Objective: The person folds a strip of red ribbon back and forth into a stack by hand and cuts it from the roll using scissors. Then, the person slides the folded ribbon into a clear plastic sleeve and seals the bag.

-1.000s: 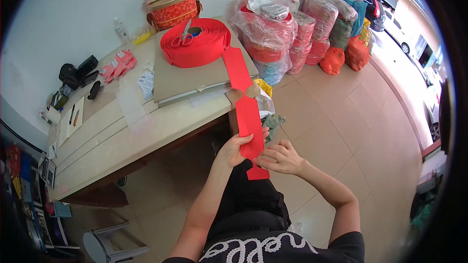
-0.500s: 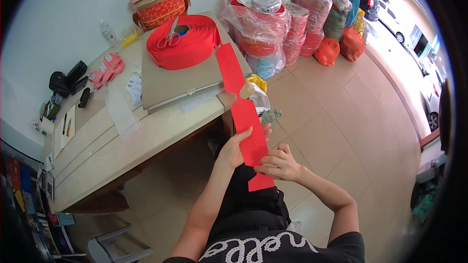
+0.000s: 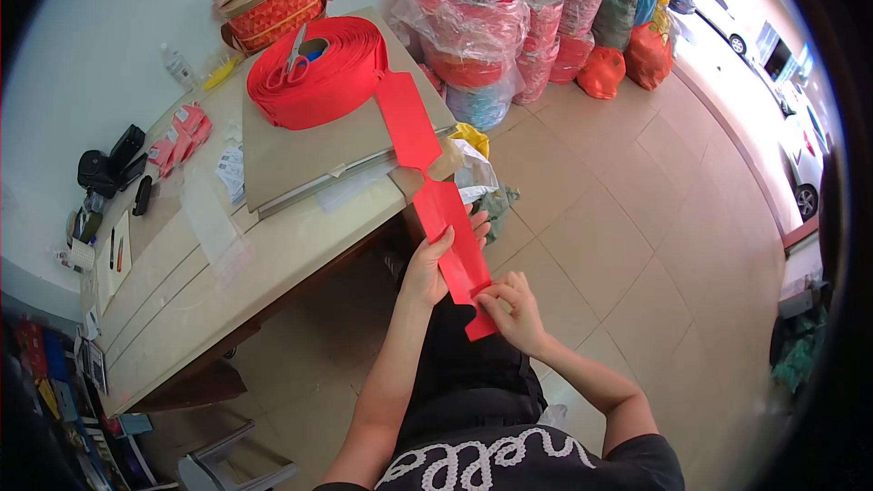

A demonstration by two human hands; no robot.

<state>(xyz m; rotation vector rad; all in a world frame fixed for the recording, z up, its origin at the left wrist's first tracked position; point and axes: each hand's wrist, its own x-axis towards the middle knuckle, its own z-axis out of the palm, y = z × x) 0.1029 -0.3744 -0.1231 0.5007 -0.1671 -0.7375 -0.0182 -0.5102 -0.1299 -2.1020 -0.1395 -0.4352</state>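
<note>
A large roll of red ribbon [image 3: 314,82] lies on grey boards [image 3: 318,159] at the table's corner, with pink-handled scissors [image 3: 293,64] on top. From the roll a notched red strip [image 3: 406,123] hangs over the edge down to my hands. My left hand [image 3: 435,264] grips the strip partway along, thumb on its face and fingers behind it. Near the strip's lower end my right hand [image 3: 511,309] is closed, thumb and fingers pinching its right edge. Below that pinch the end of the strip is bent.
The table [image 3: 245,282] holds pink packets [image 3: 180,138], a black case [image 3: 97,173], a notepad with pens and a red basket [image 3: 273,11]. Wrapped bundles [image 3: 464,45] and bags stand along the wall. A grey stool [image 3: 232,459] is at the lower left.
The view has shifted, so the table and roll appear further left. My right hand has turned and now pinches the strip's edge. The strip curves more between my hands.
</note>
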